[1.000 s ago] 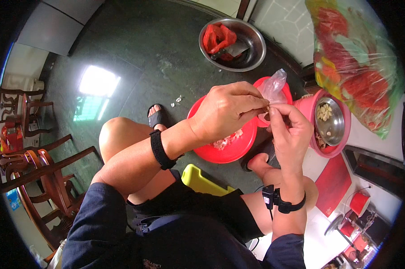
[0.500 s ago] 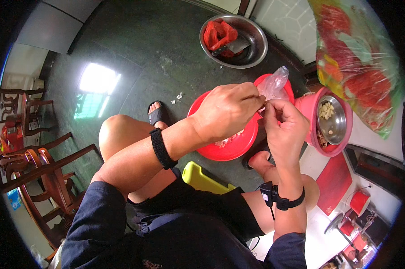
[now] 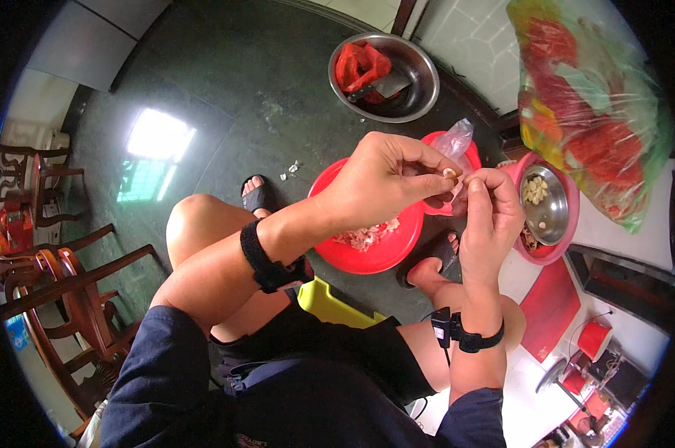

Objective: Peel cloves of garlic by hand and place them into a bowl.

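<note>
My left hand (image 3: 382, 179) pinches a small pale garlic clove (image 3: 449, 172) between thumb and fingertips. Close beside it, my right hand (image 3: 490, 216) has its thumb and index finger pressed together; whatever lies between them is too small to make out. Both hands are raised above a red basin (image 3: 367, 265) holding pale pinkish bits that look like garlic skins or cloves. A clear plastic bag (image 3: 455, 138) sits in a second red container (image 3: 436, 137), partly hidden by my hands. To the right, peeled cloves (image 3: 534, 190) lie in a steel bowl (image 3: 555, 213) set inside a pink bucket (image 3: 569, 250).
A large steel basin (image 3: 427, 93) with a red bag (image 3: 361, 67) and a cleaver (image 3: 386, 86) stands farther off. Stuffed plastic bags (image 3: 591, 119) are at upper right. Wooden chairs (image 3: 84, 299) stand left. A yellow-green plastic stool (image 3: 330, 306) is between my legs.
My hands have drawn slightly apart, and my left hand has turned so that the clove shows at its fingertips. The view has shifted a little.
</note>
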The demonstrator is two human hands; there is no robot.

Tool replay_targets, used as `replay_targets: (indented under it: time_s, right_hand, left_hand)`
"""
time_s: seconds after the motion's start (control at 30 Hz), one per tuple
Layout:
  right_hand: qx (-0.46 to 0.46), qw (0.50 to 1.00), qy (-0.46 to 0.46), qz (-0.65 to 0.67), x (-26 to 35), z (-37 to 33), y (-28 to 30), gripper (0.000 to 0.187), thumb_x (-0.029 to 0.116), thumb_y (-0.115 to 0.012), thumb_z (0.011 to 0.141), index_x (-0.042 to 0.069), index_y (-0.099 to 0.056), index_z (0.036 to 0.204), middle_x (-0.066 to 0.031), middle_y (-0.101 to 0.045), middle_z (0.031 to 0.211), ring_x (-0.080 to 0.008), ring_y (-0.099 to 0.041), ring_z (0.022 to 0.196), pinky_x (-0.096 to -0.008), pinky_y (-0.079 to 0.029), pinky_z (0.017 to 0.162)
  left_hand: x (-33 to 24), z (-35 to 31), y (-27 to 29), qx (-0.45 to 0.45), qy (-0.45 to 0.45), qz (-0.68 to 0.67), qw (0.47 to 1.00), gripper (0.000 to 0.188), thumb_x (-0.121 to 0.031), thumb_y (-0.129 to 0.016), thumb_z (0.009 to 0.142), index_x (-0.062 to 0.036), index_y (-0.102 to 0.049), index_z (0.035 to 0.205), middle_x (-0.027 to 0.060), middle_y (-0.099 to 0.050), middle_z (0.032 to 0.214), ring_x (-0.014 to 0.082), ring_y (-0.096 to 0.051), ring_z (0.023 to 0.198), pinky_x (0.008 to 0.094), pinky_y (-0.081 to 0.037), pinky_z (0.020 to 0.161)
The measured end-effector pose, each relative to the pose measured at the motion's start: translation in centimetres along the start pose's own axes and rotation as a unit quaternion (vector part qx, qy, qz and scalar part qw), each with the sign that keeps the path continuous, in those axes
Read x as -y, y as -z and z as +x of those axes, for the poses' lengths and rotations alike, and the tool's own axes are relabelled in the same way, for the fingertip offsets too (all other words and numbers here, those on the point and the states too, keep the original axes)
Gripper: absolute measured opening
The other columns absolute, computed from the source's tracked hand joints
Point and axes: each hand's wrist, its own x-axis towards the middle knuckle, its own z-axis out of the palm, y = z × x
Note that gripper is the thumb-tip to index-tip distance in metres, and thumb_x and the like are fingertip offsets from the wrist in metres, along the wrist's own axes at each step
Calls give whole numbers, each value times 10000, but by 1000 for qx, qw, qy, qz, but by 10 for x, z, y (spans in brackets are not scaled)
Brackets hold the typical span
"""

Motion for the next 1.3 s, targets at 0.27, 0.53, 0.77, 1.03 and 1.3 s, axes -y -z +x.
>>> replay_targets:
  time_s: [0.27,0.53,0.77,1.03,1.3]
  right_hand:
    - [31,950,236,-202,7,6,-4,217,-66,-707,880,-4,-729,1087,-91,-662,950,-145,-633,760,-258,-512,668]
    - [20,969,178,-172,2,7,-5,112,-56,-700,888,-7,-698,989,-94,-660,947,-156,-651,786,-272,-527,681]
    - [17,980,141,-142,2,6,-9,87,-55,-711,882,-15,-678,952,-98,-676,955,-157,-659,775,-261,-531,678]
    - [21,980,128,-153,-8,8,-6,77,-59,-699,896,-21,-676,958,-78,-680,924,-125,-631,769,-254,-511,681]
    - [21,992,77,-102,-5,9,-3,89,-69,-683,896,-21,-677,972,-80,-685,931,-130,-634,785,-263,-508,703]
  left_hand:
    - [0,-2,1,11,7,37,999,166,-13,-716,958,71,-742,1099,84,-761,932,103,-711,838,251,-593,738]
    - [-4,-1,-2,-10,11,88,996,155,-29,-753,931,70,-762,1050,73,-765,910,94,-704,785,250,-592,700]
    - [0,1,3,-46,-168,306,936,206,3,-757,815,7,-782,1019,167,-756,875,210,-735,776,344,-588,690]
    - [6,-2,3,-73,-253,362,894,219,-18,-787,766,-2,-773,984,164,-742,899,299,-742,795,344,-595,702]
    - [4,1,11,-67,-237,320,915,167,-23,-787,816,-20,-772,982,144,-758,917,263,-752,814,352,-597,717]
